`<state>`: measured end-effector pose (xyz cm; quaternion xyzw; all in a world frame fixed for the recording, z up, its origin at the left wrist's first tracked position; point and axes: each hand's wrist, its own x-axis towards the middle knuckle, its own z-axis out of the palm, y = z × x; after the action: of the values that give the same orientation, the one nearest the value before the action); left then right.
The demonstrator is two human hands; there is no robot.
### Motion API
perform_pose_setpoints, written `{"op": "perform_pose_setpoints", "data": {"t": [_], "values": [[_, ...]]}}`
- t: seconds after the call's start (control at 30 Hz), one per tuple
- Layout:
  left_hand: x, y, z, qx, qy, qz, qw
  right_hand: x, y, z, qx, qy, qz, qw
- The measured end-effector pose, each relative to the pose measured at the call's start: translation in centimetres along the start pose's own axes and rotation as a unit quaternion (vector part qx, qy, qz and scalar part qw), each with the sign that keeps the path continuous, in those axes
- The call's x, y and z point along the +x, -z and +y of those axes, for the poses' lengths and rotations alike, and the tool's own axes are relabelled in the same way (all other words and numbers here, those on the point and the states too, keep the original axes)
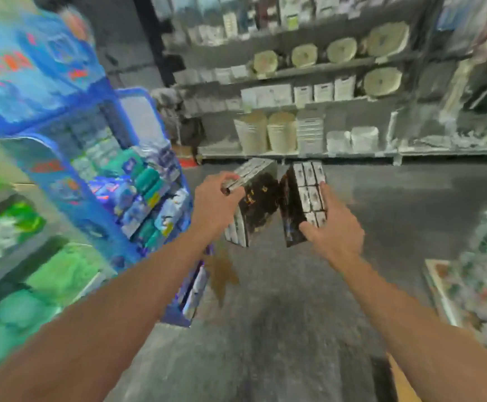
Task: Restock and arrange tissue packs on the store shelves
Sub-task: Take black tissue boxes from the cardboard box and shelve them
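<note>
In the aisle, above bare floor (294,329), the left hand (216,203) grips one dark tissue pack (258,198) by its top edge while the right hand (333,224) clasps a second pack (300,198); both hang upright, nearly touching, with the blue display rack (97,158) nearer on the left and the grey shelves (309,153) ahead.

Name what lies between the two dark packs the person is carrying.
Nothing: in the head view a narrow gap parts the left pack from the right pack, and only grey floor shows through it. Each hand holds one pack.
</note>
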<state>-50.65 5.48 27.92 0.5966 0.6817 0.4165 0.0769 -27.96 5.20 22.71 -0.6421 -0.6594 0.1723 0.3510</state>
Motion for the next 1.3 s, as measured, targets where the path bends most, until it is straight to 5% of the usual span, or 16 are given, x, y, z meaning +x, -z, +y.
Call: {"op": "perform_pose_setpoints", "data": {"t": [0.3, 0.5, 0.93, 1.3], "values": [[-5.1, 40.3, -17.6, 0.088, 0.073, 0.276, 0.954, -8.4, -17.5, -37.9, 0.143, 0.296, -0.083, 0.941], [-10.8, 59.2, -23.6, 0.158, 0.125, 0.411, 0.889, -16.4, -25.4, -56.5, 0.222, 0.442, -0.091, 0.864], [-11.6, 84.0, -31.2, 0.257, 0.118, 0.596, 0.752, -22.9, -36.2, -87.8, 0.339, 0.597, -0.092, 0.721], [-10.4, 97.8, -42.2, 0.288, 0.147, 0.587, 0.742, -24.6, -43.3, -102.1, 0.393, 0.614, -0.092, 0.678]]}}
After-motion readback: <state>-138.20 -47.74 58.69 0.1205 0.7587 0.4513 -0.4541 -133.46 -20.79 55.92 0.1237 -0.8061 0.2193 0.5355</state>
